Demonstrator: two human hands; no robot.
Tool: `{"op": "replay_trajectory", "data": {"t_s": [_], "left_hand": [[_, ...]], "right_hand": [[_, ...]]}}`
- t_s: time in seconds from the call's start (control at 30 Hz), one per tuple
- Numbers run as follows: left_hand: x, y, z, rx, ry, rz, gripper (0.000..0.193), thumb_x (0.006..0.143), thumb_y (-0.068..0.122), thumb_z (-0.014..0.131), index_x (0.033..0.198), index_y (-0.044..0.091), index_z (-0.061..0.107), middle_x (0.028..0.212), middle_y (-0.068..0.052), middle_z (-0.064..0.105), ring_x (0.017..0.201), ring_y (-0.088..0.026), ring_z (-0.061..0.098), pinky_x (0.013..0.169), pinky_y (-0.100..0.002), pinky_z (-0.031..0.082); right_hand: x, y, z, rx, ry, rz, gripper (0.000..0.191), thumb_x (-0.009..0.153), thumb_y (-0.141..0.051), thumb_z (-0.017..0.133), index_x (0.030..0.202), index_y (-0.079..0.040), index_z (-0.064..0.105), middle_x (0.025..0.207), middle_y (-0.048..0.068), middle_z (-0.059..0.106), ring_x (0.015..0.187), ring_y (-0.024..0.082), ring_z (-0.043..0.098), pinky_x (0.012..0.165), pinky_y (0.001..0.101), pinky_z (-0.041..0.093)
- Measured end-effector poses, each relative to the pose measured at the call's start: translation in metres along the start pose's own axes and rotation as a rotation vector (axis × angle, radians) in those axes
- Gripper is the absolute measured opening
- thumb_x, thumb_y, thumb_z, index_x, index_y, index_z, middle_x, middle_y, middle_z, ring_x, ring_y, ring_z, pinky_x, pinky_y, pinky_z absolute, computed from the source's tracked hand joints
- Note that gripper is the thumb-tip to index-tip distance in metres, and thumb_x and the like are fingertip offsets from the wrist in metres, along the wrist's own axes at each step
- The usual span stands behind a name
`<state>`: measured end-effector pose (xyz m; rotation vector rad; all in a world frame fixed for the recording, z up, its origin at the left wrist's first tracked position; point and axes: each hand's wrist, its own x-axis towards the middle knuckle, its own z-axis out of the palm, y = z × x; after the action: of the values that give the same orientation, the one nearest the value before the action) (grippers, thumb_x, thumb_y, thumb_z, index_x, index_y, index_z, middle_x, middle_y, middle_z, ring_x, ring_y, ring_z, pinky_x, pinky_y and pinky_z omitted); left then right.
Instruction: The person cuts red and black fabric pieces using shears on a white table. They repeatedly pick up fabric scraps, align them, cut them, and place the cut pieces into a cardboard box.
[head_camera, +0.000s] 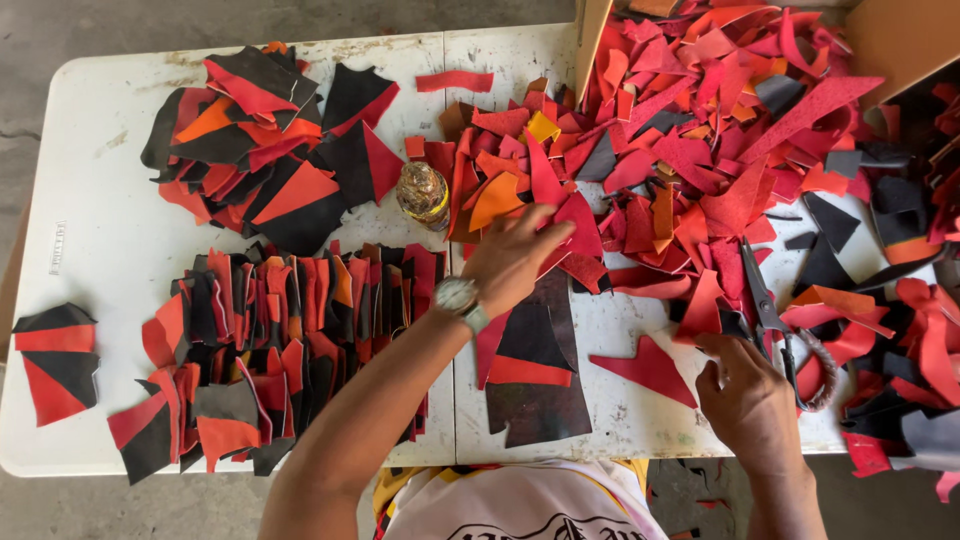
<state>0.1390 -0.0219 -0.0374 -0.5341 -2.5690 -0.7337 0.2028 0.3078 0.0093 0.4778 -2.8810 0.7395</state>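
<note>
The left hand (512, 255) lies flat, fingers spread, on a red leather scrap (572, 225) at the heap's edge; the right hand (745, 395) rests loosely curled on the white bench (100, 240) beside scissors (765, 300) — a glass jar (423, 194) and stacked pieces (290, 340) crowd nearby.

My left hand (512, 258) spread on red scraps (566, 222), my right hand (745, 392) beside scissors (768, 305), white table (100, 240)
</note>
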Motion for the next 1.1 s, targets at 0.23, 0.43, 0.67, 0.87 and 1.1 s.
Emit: {"op": "replay_trajectory", "data": {"t_s": [0.23,0.43,0.67,0.87,1.1], "left_hand": [[0.052,-0.036,0.01,-0.167,-0.018,-0.113,0.008,0.096,0.012,0.071,0.099,0.01,0.064,0.1,-0.008,0.069,0.096,-0.027,0.07,0.088,-0.041,0.056],[0.059,-0.033,-0.025,-0.474,0.252,-0.369,0.021,0.101,0.019,0.067,0.113,0.005,0.059,0.096,-0.011,0.075,0.085,-0.019,0.079,0.071,-0.031,0.062],[0.039,-0.021,-0.082,-0.546,0.519,-0.371,0.024,0.105,0.017,0.068,0.12,0.001,0.056,0.105,-0.013,0.07,0.085,-0.016,0.073,0.071,-0.03,0.062],[0.021,-0.005,-0.096,-0.443,0.532,-0.237,0.02,0.105,0.012,0.071,0.118,0.002,0.06,0.109,-0.011,0.071,0.096,-0.017,0.075,0.079,-0.03,0.062],[0.027,0.005,-0.078,-0.24,0.498,-0.195,0.018,0.097,0.008,0.076,0.108,0.003,0.063,0.102,-0.01,0.07,0.092,-0.027,0.072,0.081,-0.038,0.056]], "right_hand": [[0.004,-0.027,-0.013,0.111,0.165,-0.05,0.015,0.089,-0.001,0.073,0.103,-0.004,0.068,0.102,0.01,0.072,0.085,0.025,0.072,0.076,0.0359,0.057],[0.047,-0.049,0.015,0.121,0.138,-0.274,0.018,0.085,-0.004,0.076,0.103,-0.004,0.071,0.103,0.012,0.072,0.092,0.03,0.071,0.08,0.039,0.058],[0.109,-0.069,0.065,0.014,0.022,-0.477,0.055,0.071,-0.015,0.079,0.123,-0.001,0.068,0.117,0.018,0.07,0.095,0.037,0.068,0.084,0.0445,0.054],[0.123,-0.031,0.066,-0.085,0.073,-0.179,0.024,0.083,-0.016,0.074,0.107,-0.012,0.074,0.089,0.01,0.073,0.079,0.03,0.07,0.069,0.0431,0.057],[0.135,-0.012,0.009,-0.222,0.251,-0.116,0.039,0.076,-0.018,0.086,0.112,-0.006,0.075,0.102,0.016,0.068,0.091,0.036,0.067,0.076,0.0458,0.054]]}}
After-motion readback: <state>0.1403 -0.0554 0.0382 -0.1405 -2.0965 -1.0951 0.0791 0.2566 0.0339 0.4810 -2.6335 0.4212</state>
